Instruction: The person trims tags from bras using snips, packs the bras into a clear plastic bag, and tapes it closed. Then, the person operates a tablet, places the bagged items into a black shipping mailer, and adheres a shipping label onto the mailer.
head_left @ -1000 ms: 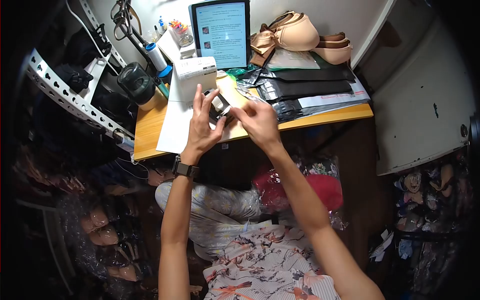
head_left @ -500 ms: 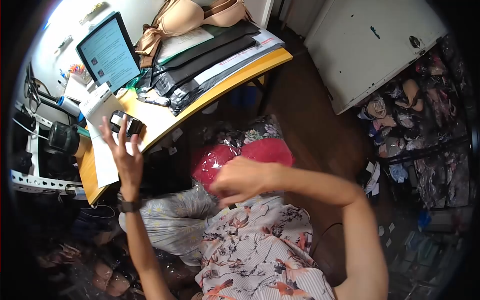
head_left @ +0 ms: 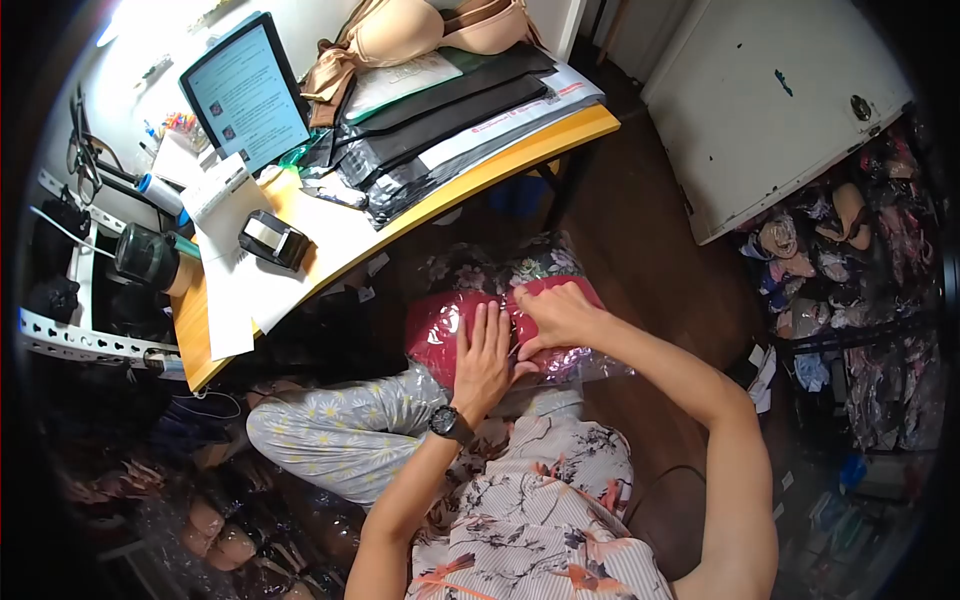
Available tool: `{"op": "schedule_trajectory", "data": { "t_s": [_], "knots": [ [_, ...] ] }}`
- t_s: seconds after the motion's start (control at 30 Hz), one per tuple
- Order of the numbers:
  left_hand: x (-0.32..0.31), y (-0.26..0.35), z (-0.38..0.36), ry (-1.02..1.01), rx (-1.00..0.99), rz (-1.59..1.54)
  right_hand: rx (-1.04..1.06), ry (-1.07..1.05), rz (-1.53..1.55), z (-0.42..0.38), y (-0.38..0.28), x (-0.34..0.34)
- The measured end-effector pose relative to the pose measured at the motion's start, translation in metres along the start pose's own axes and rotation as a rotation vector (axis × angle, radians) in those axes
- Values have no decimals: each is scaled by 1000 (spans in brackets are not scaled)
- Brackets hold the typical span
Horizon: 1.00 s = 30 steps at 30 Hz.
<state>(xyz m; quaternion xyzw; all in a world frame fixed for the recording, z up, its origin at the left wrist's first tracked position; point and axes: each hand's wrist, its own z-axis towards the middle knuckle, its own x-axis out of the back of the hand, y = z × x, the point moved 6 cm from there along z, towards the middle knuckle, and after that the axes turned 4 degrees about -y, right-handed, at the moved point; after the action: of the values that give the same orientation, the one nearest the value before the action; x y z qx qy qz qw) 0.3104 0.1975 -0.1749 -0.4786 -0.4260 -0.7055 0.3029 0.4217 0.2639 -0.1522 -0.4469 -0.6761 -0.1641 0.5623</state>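
Observation:
A red bra in a clear plastic bag [head_left: 440,325] lies across my lap, its shiny film wrinkled over the cups. My left hand [head_left: 483,358], with a dark watch at the wrist, rests on the bag with fingers stretched out and lying flat. On the bag's right half, my right hand [head_left: 562,316] has bent fingers and a thumb set apart from them, gripping the bagged bra. Just beyond, a dark floral piece [head_left: 548,258] shows under the clear film. Part of the red bra is hidden under both hands.
On the yellow desk [head_left: 590,124] are a tablet [head_left: 250,95], a black stapler-like device [head_left: 274,240], white papers [head_left: 232,310], black mailer bags [head_left: 440,125] and beige bras [head_left: 400,35]. A white cabinet door [head_left: 770,110] and bagged garments [head_left: 830,260] stand right.
My left hand has come down from beside the desk and now lies flat on the bag. My right hand has moved right and onto the bag. The view has shifted slightly.

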Motion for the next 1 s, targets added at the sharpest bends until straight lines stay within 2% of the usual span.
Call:
{"op": "schedule_trajectory", "data": {
  "t_s": [0.07,0.13,0.17,0.23,0.27,0.33,0.37,0.4,0.43,0.47,0.57,0.6,0.7,0.73,0.83,0.87,0.97,1.0],
  "knots": [
    [-8,2,-1,-42,-27,73,13,46,38,-1,24,13],
    [-10,4,-4,-59,-39,102,-107,-97,88,-5,55,31],
    [-9,4,-4,-72,-38,49,-104,-97,78,-6,57,42],
    [-2,3,-2,-91,-30,-54,-108,8,383,-5,56,71],
    [7,2,-2,-80,-20,-50,-97,7,374,1,48,78],
    [38,-5,-4,56,-25,-308,54,190,811,25,18,104],
    [56,-13,-7,128,-27,-429,81,188,805,38,-4,114],
    [73,-25,-6,145,-10,-405,148,294,901,49,-28,129],
    [103,-46,-5,318,10,-337,223,394,1000,64,-49,140],
    [134,-66,-5,490,31,-260,269,377,1003,87,-68,140],
    [199,-132,7,641,165,-98,436,710,691,148,-113,150],
    [209,-153,10,654,183,-70,465,707,694,162,-127,152],
    [215,-199,14,600,218,-197,130,519,323,200,-146,146],
    [211,-209,16,562,227,-272,133,525,319,205,-153,149],
    [215,-207,18,568,222,-241,-70,375,222,212,-167,149],
    [214,-206,16,572,227,-229,-75,370,222,215,-168,147],
    [217,-209,14,581,216,-198,169,550,427,212,-167,150],
    [215,-208,14,581,209,-193,139,537,420,204,-160,144]
  ]
}}
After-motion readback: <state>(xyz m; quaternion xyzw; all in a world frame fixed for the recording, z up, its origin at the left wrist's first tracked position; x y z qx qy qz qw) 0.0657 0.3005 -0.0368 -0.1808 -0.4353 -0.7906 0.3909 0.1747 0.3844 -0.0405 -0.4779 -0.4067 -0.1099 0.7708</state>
